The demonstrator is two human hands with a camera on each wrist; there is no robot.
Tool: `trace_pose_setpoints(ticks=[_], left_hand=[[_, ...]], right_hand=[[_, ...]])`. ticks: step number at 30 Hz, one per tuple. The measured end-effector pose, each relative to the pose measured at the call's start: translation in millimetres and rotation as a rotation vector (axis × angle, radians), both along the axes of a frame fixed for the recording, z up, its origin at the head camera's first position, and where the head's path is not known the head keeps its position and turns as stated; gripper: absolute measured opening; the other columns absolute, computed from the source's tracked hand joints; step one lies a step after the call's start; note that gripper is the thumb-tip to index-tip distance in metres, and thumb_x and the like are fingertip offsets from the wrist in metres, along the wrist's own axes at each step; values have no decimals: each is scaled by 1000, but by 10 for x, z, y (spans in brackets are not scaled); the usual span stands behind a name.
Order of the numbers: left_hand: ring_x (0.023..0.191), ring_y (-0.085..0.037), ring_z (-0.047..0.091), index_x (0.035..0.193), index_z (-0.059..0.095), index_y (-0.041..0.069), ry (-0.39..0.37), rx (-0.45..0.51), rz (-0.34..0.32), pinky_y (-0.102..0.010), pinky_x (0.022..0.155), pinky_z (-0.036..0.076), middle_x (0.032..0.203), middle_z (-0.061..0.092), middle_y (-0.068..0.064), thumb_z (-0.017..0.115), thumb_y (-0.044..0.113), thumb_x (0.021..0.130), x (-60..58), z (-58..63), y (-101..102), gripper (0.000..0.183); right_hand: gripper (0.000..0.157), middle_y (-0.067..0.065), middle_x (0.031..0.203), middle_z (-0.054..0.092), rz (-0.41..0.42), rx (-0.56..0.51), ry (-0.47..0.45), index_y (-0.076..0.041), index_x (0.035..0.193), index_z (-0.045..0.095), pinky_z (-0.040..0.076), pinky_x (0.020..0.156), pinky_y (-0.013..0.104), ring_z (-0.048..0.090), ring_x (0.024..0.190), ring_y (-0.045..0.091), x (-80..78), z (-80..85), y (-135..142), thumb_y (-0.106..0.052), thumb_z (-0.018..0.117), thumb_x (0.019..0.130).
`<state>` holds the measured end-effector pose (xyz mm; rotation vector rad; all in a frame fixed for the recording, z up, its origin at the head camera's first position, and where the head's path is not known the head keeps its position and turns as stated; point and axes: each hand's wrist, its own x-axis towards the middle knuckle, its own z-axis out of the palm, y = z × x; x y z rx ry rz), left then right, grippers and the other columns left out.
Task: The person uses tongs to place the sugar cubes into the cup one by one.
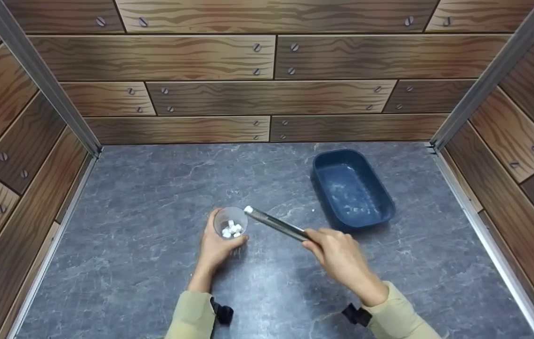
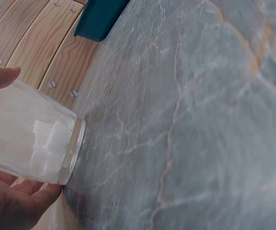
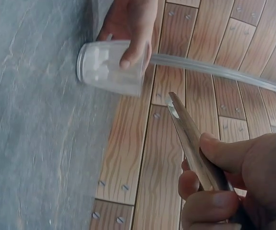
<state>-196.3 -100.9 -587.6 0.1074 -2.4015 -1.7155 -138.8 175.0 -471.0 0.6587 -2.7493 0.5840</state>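
My left hand (image 1: 216, 249) curls its thumb and fingers round a clear cup (image 2: 13, 129), which stands upright on the grey marbled surface. Several small white cubes (image 1: 231, 230) lie at the bottom of the cup. In my right hand (image 1: 342, 258) I grip metal tongs (image 1: 279, 226), their arms squeezed close together and slanting left. A single white cube (image 1: 248, 210) is pinched at the tongs' tips, beside the cup's upper right rim in the head view. In the right wrist view the tongs (image 3: 195, 148) point toward the cup, with a gap between.
A dark blue rectangular tub (image 1: 342, 183) stands at the right, with pale smears or reflections on its floor. A tiny white speck lies on the surface (image 1: 276, 179) left of the tub. Wood-patterned walls (image 1: 267, 99) rise at the back and both sides.
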Motion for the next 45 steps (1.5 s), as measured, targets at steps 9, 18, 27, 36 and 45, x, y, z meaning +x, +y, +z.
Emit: trace_pose_setpoints(ticks=[9,18,27,36,45], left_hand=[[108,-24,50,133,39,13,16,21,2,-38,92,38,122,52,-9,88,23,50,-14,-14,-15,97],[110,-26,48,136,36,18,-43,-6,6,-41,90,40,127,48,-10,87,30,51,3,11,-14,99],[111,-27,48,136,36,14,-37,-27,11,-42,90,40,126,48,-11,87,31,51,-2,2,-11,100],[113,-27,46,136,36,14,-45,-36,12,-43,92,38,129,46,-11,87,32,52,3,23,-9,100],[112,-26,47,136,36,17,-49,-22,5,-42,91,39,128,47,-10,87,32,51,6,14,-14,100]], right_hand=[[24,-14,63,39,20,27,-35,-20,103,67,30,38,21,36,46,5,28,-65,-120,-36,61,86],[32,-15,68,48,-71,-12,-55,-18,109,66,33,39,20,41,48,0,-26,-140,-23,-38,63,84],[35,-11,66,44,-182,-6,26,-15,109,66,31,37,24,38,45,5,-148,-448,247,-36,68,81],[35,-7,63,42,-221,82,44,-12,105,66,31,37,29,37,43,11,-187,-699,443,-37,68,80],[37,-6,70,51,-249,119,-26,-13,104,65,37,40,36,52,51,20,-184,-868,515,-40,69,78]])
